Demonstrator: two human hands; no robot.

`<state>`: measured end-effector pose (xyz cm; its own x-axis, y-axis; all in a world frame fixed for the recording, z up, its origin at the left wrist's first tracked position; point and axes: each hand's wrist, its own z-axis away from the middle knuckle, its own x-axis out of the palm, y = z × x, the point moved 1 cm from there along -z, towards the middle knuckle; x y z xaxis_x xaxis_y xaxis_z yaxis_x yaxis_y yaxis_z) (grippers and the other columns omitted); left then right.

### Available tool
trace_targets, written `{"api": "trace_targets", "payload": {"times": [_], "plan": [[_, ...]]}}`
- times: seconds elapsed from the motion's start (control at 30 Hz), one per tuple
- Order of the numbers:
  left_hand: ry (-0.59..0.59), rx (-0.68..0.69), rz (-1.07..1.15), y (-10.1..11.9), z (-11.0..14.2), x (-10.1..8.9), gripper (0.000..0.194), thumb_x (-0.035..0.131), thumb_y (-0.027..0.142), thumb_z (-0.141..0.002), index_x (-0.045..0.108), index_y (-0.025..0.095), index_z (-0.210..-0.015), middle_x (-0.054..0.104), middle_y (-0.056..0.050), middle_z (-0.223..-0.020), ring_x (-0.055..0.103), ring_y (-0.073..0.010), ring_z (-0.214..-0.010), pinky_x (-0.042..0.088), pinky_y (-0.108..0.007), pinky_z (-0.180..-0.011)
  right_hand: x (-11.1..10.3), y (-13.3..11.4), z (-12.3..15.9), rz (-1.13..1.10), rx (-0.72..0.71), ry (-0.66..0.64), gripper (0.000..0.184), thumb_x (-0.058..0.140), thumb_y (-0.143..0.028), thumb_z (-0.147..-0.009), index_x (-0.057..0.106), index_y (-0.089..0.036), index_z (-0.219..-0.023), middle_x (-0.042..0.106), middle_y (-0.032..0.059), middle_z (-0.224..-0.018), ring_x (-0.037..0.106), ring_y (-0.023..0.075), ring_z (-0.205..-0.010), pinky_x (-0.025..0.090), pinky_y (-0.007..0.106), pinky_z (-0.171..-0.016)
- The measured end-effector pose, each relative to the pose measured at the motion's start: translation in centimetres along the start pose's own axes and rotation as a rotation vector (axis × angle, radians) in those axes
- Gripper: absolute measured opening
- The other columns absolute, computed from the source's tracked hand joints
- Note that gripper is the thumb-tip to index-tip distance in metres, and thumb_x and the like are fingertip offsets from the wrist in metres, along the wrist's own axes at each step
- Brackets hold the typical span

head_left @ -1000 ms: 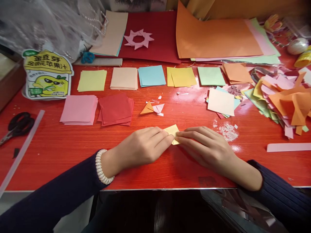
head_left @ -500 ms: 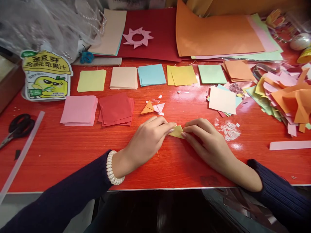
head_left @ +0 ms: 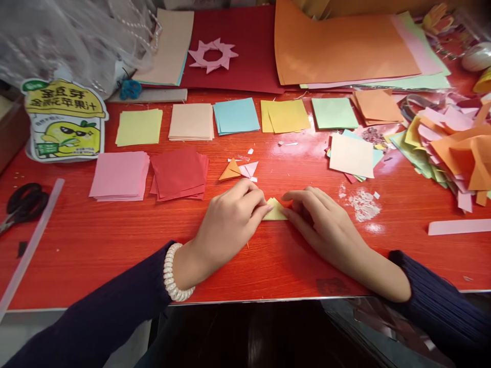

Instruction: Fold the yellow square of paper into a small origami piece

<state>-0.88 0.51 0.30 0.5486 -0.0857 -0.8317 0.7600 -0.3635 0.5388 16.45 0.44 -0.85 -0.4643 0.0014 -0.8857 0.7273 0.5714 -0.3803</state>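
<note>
The small pale-yellow folded paper (head_left: 273, 213) is lying on the glossy red wooden table (head_left: 126, 225) — probably light, easily creasing, so edges are offering the safest hold. The bare left hand (head_left: 230, 214) is pinching its left corner; the bare right hand (head_left: 330, 222) is touching the right corner by thumb — index standing apart.

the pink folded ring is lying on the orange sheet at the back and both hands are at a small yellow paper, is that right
Not quite: in the head view, the pink folded ring lies on the dark red sheet, not the orange sheet. Both hands are indeed at a small yellow paper.
</note>
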Motion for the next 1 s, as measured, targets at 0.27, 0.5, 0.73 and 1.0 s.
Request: {"api": "trace_targets", "payload": {"times": [0.27,0.5,0.73,1.0], "plan": [[-0.038,0.029,0.014,-0.1,0.0,0.2,0.008,0.049,0.019,-0.086,0.055,0.014,-0.083,0.054,-0.002,-0.085,0.053,-0.011,-0.074,0.043,-0.023,-0.065,0.2,0.0,0.1,-0.015,-0.034,-0.034,0.018,0.042,-0.026,-0.089,0.047,-0.015,-0.103,0.053,0.0053,-0.075,0.048,0.016,-0.065,0.041,0.029,-0.06],[-0.052,0.087,0.091,-0.1,0.3,0.7,0.013,0.045,0.016,-0.088,0.052,0.014,-0.098,0.048,-0.006,-0.097,0.048,-0.015,-0.096,0.042,-0.03,-0.088,0.3,0.1,0.1,0.021,-0.048,-0.063,0.014,0.047,-0.03,-0.087,0.049,-0.016,-0.087,0.05,0.0044,-0.072,0.043,0.0151,-0.062,0.037,0.028,-0.055],[-0.112,0.019,0.212,0.3,0.1,0.2,0.004,0.052,0.014,-0.084,0.049,0.017,-0.086,0.056,-0.001,-0.087,0.052,-0.0141,-0.085,0.045,-0.029,-0.078,0.2,0.2,0.2,-0.121,0.041,-0.077,0.018,0.053,-0.032,-0.084,0.05,-0.017,-0.094,0.054,0.0061,-0.082,0.049,0.0156,-0.069,0.041,0.028,-0.06],[-0.072,-0.073,0.47,0.5,0.2,0.0,0.018,0.057,0.019,-0.082,0.052,0.02,-0.099,0.06,0.005,-0.082,0.056,-0.0054,-0.074,0.045,-0.016,-0.068,-1.2,-0.6,0.1,-0.558,0.313,-0.128,0.014,0.051,-0.028,-0.086,0.058,-0.018,-0.08,0.054,-0.003,-0.058,0.045,0.0068,-0.047,0.036,0.019,-0.043]]}}
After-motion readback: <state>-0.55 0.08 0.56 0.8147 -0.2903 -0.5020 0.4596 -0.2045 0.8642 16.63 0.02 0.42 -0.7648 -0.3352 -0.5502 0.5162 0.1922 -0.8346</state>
